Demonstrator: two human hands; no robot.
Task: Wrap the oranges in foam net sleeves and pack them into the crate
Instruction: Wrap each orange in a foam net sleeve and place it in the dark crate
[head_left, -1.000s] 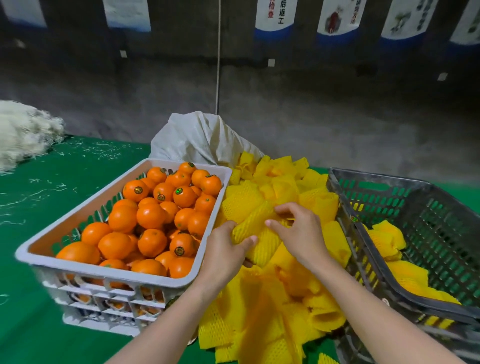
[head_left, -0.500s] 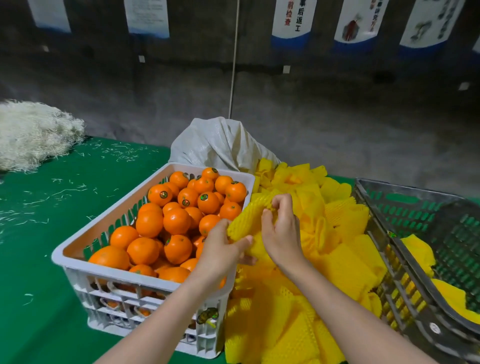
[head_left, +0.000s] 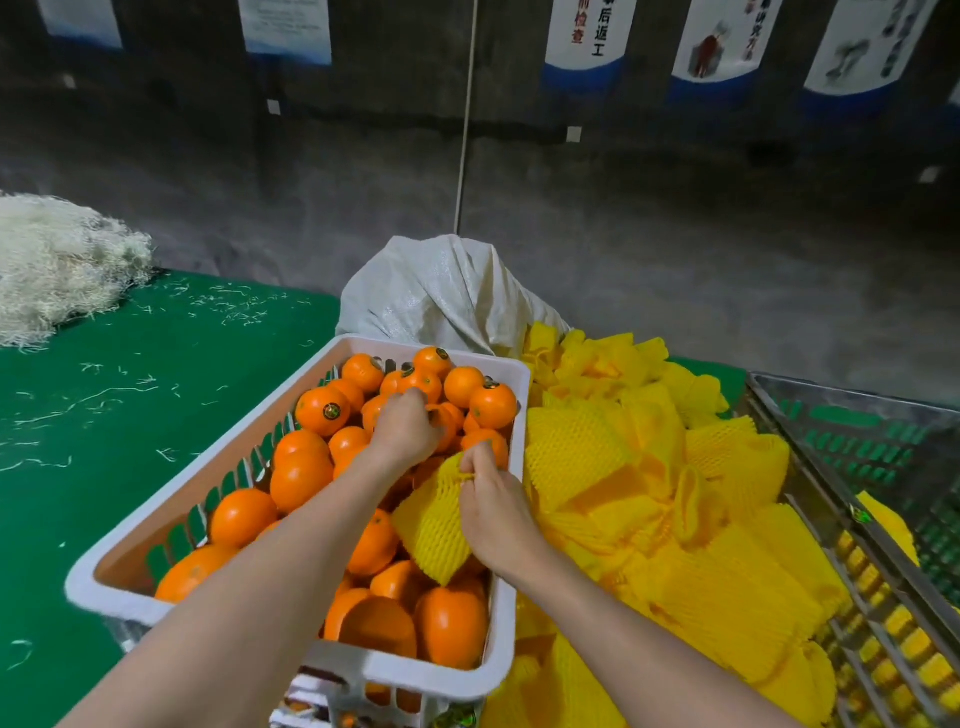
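- Table (head_left: 130, 415): green work surface; everything sits within reach.
- White crate (head_left: 431, 349), 7 o'clock: holds the loose oranges (head_left: 301, 473), so it's the supply side.
- Grey crate (head_left: 857, 397), 4 o'clock: yellow wrapped pieces inside, so likely the packing target.
- Sleeve pile (head_left: 649, 493), 5 o'clock, between the crates: short reach both ways.
- Left hand (head_left: 405, 428): fingers curled over one orange (head_left: 447, 422) toward the white crate's 12 o'clock end, picking it.
- Right hand (head_left: 493, 512): pinches a sleeve (head_left: 431, 519) by its top edge above the white crate, probably so the fruit goes straight in.

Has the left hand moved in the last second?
Yes. The left hand left the yellow sleeve pile, crossed the white crate rim leftward, and now grips an orange inside.
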